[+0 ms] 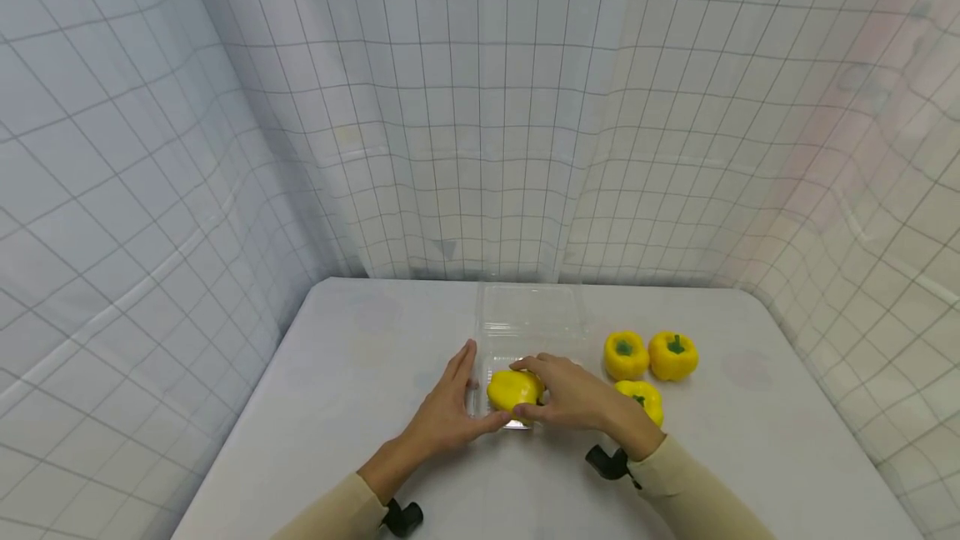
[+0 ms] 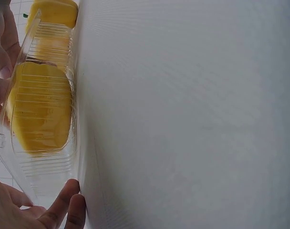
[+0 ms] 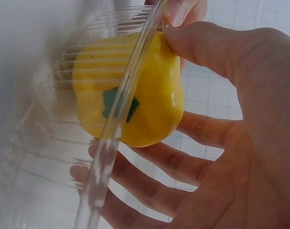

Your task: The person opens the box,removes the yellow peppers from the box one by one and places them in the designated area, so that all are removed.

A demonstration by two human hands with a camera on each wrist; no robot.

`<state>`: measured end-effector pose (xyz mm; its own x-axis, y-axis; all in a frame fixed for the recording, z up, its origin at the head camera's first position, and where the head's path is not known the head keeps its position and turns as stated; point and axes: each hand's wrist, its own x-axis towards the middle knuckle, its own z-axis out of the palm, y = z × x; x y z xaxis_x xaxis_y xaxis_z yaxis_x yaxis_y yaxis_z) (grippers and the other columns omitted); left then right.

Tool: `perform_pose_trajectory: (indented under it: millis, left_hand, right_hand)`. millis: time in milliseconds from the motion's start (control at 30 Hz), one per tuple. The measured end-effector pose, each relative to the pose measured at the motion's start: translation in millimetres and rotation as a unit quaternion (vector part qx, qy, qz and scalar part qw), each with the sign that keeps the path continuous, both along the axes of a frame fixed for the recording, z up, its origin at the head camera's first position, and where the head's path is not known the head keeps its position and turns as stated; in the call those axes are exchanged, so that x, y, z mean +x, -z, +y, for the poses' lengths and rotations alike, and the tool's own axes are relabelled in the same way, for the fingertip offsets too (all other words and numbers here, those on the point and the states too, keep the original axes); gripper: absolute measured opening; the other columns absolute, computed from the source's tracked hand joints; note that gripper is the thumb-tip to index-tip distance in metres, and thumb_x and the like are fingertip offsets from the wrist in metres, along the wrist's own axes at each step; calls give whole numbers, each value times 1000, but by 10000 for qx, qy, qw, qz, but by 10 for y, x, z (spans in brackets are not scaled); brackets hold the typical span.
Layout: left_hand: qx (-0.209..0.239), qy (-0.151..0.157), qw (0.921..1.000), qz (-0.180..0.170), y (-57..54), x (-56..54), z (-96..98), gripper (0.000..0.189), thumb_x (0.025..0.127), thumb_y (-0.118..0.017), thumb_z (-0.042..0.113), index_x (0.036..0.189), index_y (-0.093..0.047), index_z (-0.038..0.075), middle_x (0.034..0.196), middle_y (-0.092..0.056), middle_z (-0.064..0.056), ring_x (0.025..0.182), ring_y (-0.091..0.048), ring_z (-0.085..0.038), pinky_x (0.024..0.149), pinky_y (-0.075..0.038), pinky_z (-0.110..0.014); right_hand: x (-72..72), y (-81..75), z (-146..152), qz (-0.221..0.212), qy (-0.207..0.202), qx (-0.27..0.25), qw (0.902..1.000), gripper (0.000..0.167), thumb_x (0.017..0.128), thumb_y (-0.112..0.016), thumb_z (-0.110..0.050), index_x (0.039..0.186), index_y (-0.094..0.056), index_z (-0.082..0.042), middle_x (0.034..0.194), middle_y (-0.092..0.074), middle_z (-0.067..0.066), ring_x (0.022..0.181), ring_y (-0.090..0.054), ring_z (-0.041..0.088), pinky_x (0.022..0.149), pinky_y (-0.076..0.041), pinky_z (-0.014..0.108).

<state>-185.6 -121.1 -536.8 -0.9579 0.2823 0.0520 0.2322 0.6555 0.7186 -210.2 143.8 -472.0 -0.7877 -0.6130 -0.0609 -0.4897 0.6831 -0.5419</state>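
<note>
A yellow bell pepper [image 1: 512,390] lies on its side in the base of a clear plastic clamshell box [image 2: 45,171]; its green stem [image 3: 120,104] points toward the right hand. My right hand [image 1: 573,394] holds this pepper, thumb on the near side and fingers around the far side. Along the box's left side, my left hand [image 1: 444,413] rests with fairly straight fingers, its thumb reaching across the front rim near the right thumb. The left wrist view shows left fingertips [image 2: 76,210] low against the box, by the tabletop.
Three more yellow bell peppers stand right of the box: one at the back [image 1: 626,355], one farther right [image 1: 672,356], and one nearer [image 1: 641,401], partly behind the right wrist. The box's open lid [image 1: 531,307] lies toward the back edge of the white table [image 1: 360,357]. Gridded curtains [image 1: 480,107] surround it.
</note>
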Motion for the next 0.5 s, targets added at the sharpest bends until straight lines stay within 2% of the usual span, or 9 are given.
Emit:
perform_pose_trajectory:
  millis: [200, 500]
  left_hand:
    - [13, -6, 10000, 27, 13, 6, -1, 132, 93, -90, 66, 186, -21, 4, 196, -23, -17, 140, -71, -31, 127, -58, -63]
    - [11, 13, 10000, 21, 8, 4, -2, 132, 93, -89, 67, 186, -20, 4, 196, -22, -17, 142, -71, -33, 127, -57, -64]
  right_hand:
    - [4, 17, -3, 76, -39, 7, 10000, 65, 104, -89, -41, 157, -69, -11, 147, -77, 10, 125, -73, 25, 110, -65, 54]
    - [-3, 29, 2, 159, -69, -1, 9998, 64, 104, -89, -41, 157, -69, -11, 147, -77, 10, 126, -74, 27, 111, -64, 56]
